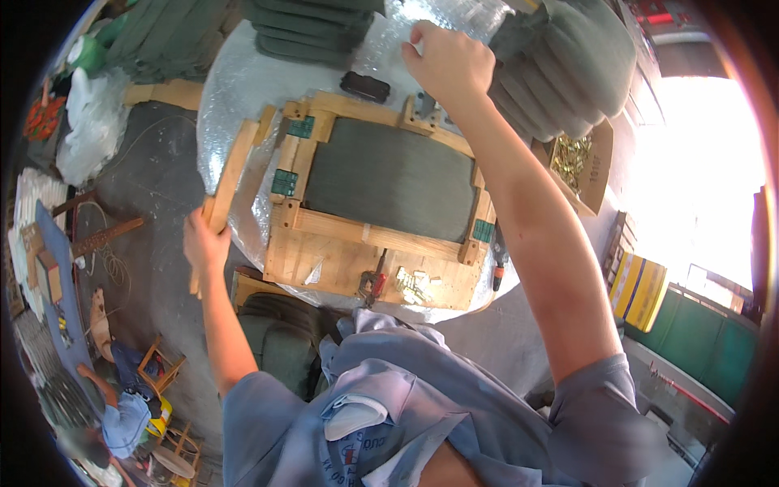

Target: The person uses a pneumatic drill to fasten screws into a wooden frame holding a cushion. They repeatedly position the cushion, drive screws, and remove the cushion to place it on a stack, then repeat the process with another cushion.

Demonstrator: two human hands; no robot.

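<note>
Some wood (pixel 233 174) in left hand (pixel 208 242); frame (pixel 365 230) between that and right hand (pixel 456 66).

Workshop or small factory floor: wooden frame (pixel 389 236) on plastic-wrapped table (pixel 231 85), stacks of grey-green pads (pixel 560 73), box (pixel 599 174) of brass-coloured parts, probably fasteners; co-worker (pixel 126 422) sits near wooden stools (pixel 160 369).

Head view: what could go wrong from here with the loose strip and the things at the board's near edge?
- The wooden strip in the left hand is long and reaches up beside the wooden frame; a swing might knock the frame.
- The red-handled tool lies at the near edge of the board, close to the shirt, and might be brushed off.
- The small shiny pieces lie loose there and could scatter.
</note>
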